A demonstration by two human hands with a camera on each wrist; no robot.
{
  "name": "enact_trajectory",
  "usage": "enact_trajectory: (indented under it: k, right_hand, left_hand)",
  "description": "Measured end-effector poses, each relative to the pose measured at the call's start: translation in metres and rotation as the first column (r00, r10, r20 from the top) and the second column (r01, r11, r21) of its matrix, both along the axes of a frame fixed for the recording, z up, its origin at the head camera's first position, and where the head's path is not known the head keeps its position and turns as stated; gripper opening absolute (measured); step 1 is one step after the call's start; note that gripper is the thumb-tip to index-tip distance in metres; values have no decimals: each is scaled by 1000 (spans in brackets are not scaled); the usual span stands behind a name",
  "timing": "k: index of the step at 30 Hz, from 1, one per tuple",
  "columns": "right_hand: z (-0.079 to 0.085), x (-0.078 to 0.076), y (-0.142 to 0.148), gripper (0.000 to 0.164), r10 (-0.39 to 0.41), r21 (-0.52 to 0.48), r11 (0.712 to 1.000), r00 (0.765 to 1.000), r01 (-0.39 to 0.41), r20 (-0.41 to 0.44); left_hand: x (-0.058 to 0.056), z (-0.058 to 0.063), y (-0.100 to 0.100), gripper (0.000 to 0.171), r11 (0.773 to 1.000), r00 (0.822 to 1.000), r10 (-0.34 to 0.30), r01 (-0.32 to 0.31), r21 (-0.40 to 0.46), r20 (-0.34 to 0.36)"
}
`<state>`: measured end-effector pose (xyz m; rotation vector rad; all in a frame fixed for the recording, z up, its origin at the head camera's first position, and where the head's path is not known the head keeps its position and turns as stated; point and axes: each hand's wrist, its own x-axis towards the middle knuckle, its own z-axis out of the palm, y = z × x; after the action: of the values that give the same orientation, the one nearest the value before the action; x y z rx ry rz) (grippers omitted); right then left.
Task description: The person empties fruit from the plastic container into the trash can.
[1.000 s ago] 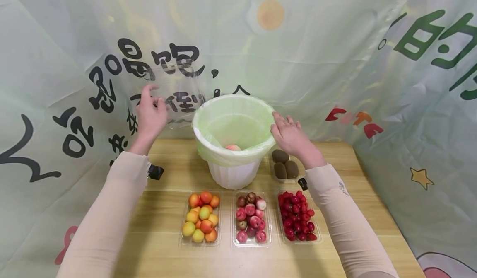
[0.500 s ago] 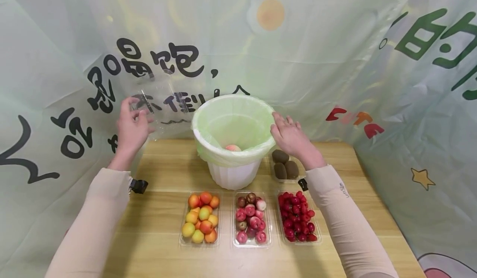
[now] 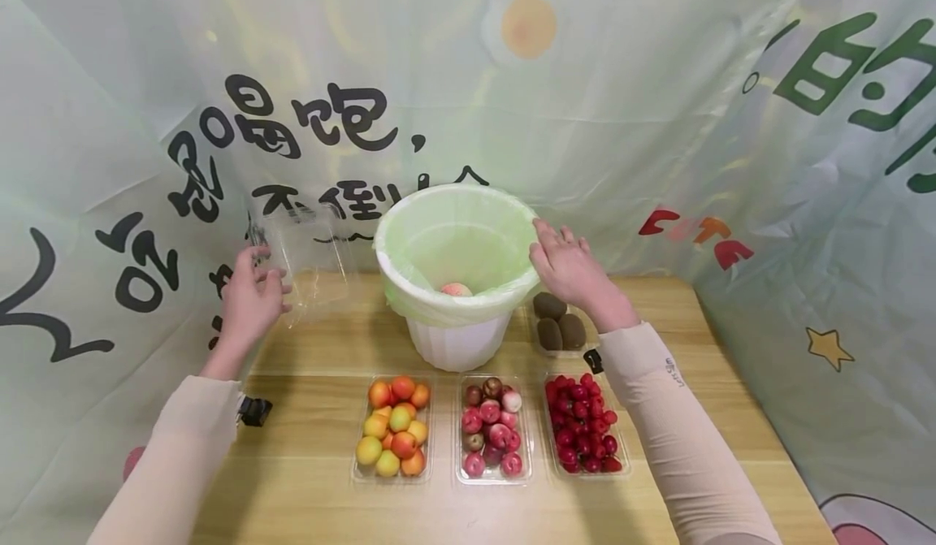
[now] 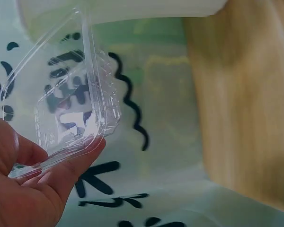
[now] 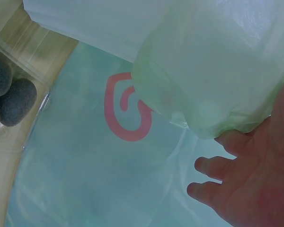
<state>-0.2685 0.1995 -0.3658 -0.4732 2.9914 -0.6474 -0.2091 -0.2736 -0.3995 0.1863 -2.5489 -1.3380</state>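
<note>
From where I stood, the left hand had a narrow grip on a clear plastic container, thumb on one side of its rim and fingers on the other; the container was tilted beside the lettered cloth, to the left of a white bin and apart from it, above the back left part of the desk; I could see straight through its walls.

The right hand was at the right side of the bin's rim, its grip wide, the fingers spread and fairly straight against the pale green liner; the liner was folded over the rim, and a pinkish, peach-like fruit sat low inside.

Just to the right of the bin, below the right hand, brown kiwis lay in a clear tray; nearer to the person, three clear trays stood in a row, with yellow and orange fruit on the left, pinkish-red plum-like fruit in the middle and small deep-red fruit on the right; pale lettered cloth hung around the desk.
</note>
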Motion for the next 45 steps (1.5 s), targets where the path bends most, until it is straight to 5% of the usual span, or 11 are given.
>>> enact_trajectory:
  k: [11, 19, 33, 45]
  right_hand:
    - [4, 0, 0, 65, 0, 1, 1000, 1000, 0, 0]
    - [7, -2, -2, 67, 0, 4, 1000, 1000, 0, -3]
    - [7, 2, -2, 67, 9, 22, 1000, 1000, -10, 3]
    - [3, 3, -3, 67, 13, 25, 1000, 1000, -13, 7]
  left_hand:
    - [17, -43, -14, 49, 999, 989, -42, 46, -28, 141]
    - [30, -69, -25, 47, 990, 962, -109, 129, -63, 252]
    - [58, -113, -42, 49, 979, 928, -155, 191, -77, 339]
    - [75, -125, -48, 52, 974, 903, -155, 206, -88, 401]
